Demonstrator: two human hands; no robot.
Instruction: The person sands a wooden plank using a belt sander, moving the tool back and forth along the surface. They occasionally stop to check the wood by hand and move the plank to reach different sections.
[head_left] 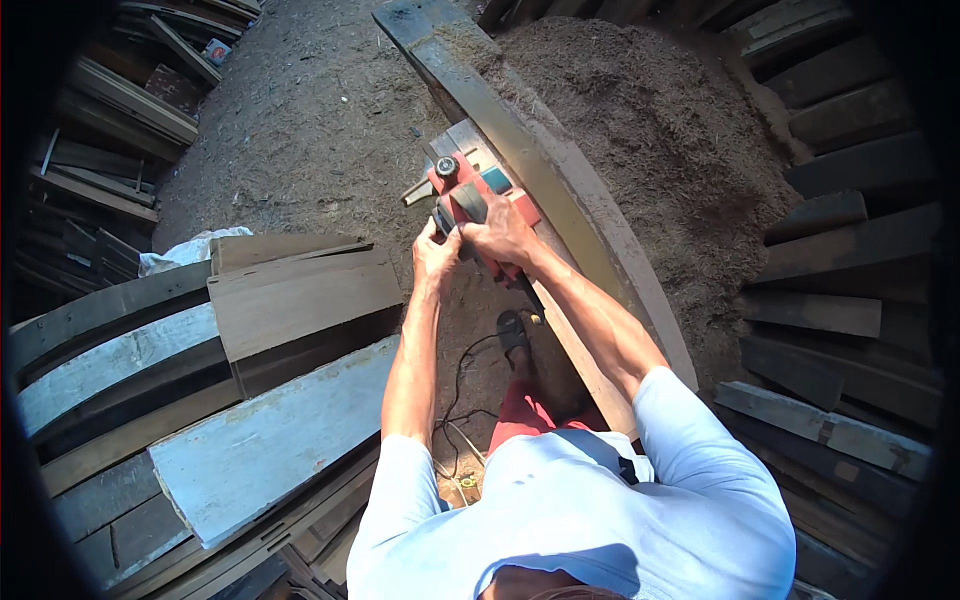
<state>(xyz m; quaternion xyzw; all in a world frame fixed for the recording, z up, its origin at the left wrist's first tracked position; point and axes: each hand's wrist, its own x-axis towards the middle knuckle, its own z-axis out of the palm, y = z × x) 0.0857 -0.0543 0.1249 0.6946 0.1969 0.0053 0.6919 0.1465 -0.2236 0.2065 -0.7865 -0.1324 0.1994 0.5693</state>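
A red and black electric hand planer [460, 185] sits at the far end of a narrow wooden board [580, 350], which runs from near my body out ahead. My right hand [500, 232] is wrapped over the top of the planer's body. At the planer's left side, my left hand [437, 250] is closed with its fingers on a dark part of the tool. A round knob [447, 167] shows at the front end. The tool's underside is hidden from view.
Along the board's right lies a long, thick beam [560, 190]. Wood shavings [650, 130] are heaped beyond it. Stacked planks [300, 300] stand close on the left, with more boards [830, 315] at right. A dark cord [458, 395] trails near my sandalled foot [514, 335].
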